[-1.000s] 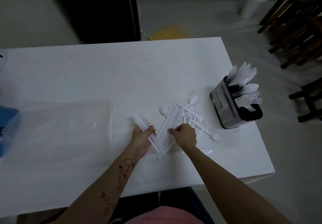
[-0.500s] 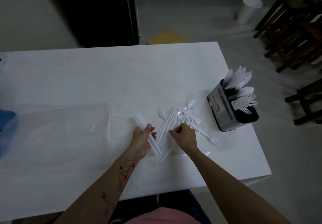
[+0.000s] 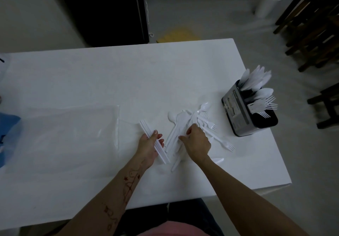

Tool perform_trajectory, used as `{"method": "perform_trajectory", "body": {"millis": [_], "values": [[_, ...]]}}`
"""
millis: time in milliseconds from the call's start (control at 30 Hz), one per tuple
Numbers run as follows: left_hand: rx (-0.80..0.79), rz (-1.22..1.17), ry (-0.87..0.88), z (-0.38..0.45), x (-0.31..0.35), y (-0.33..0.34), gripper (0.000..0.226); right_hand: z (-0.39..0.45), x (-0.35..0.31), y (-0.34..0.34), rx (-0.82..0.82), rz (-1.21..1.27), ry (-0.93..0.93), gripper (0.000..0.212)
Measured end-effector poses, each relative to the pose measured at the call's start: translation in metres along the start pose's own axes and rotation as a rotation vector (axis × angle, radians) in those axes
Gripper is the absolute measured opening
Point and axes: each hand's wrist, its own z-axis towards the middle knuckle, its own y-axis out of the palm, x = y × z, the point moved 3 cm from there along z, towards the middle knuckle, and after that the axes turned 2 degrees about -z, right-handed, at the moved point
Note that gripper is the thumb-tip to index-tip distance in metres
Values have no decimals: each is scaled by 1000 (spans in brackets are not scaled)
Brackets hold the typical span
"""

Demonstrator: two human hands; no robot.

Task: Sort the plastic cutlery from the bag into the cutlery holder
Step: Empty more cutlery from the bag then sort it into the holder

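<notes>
White table (image 3: pixel 110 81): left hand (image 3: pixel 149 146) grips cutlery bundle (image 3: pixel 154 142).

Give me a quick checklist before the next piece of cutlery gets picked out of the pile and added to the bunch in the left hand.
1. Left hand grips the bundle of cutlery securely: ok, fingers and thumb wrap round it.
2. Right hand is on the loose pile: ok, its fingers reach among the pieces.
3. Right hand has pinched a single piece: cannot tell, the fingertips are hidden.
4. Cutlery holder stands upright within the table: ok, though near the right edge.
5. Holder has room left: cannot tell, forks, spoons and other pieces already stand in it.
6. Plastic bag is out of the way: ok, flat to the left.
</notes>
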Motion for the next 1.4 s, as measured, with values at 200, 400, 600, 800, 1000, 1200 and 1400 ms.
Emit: {"method": "perform_trajectory", "body": {"millis": [200,400,600,800,1000,1200,1400], "values": [[-9,-1,-9,-3,-1,4,16,0,-10,0,13,-89,-11,42],[2,9,-5,-3,2,1,8,-2,-10,4,-43,-61,20,44],[13,2,-17,-2,1,-3,7,-2,-13,11,-68,-29,48,45],[19,-5,-12,-2,1,-6,8,-5,-18,14,-112,-100,34,64],[6,-10,3,-2,2,-5,7,-8,-16,6,-135,-34,65,25],[-21,-17,-14,-4,1,3,17,-14,-4,-4,-82,89,27,17],[-27,1,-18,-3,0,13,19,-13,6,-11,-49,251,2,26]]}}
